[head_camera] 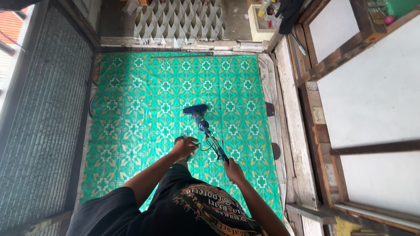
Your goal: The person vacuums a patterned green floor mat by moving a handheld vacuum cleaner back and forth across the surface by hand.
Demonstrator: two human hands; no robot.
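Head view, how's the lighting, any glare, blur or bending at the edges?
Head view: soft, even daylight; the white panels look washed out; straight edges bow from wide-angle distortion; green patterned mat and blue vacuum stay sharp.

1. A small cream-coloured box (259, 19) stands at the top of the view, just beyond the green patterned floor mat's far right corner.
2. In it, a pale yellow bottle (263, 8) leans beside crumpled clear plastic wrapping (274, 18); any labels are too small to tell.
3. No signs or screens are in view.
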